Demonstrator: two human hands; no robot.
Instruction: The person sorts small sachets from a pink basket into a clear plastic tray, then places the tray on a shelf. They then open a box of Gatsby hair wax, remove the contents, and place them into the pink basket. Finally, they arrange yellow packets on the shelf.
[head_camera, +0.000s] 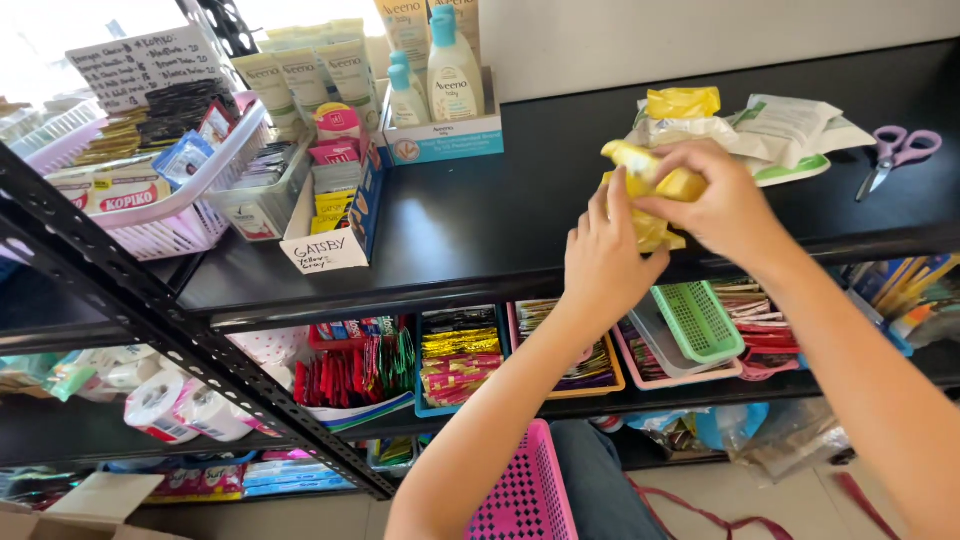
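Both hands met above the front edge of the black shelf (480, 215). The right hand (725, 205) was closed around a yellow packet (655, 175), and the left hand (600, 255) pinched its lower part with fingers. Purple scissors (900, 150) lay well apart to the right.

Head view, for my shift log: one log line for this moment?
left hand: on yellow packets | right hand: gripping them | over black shelf | purple scissors right
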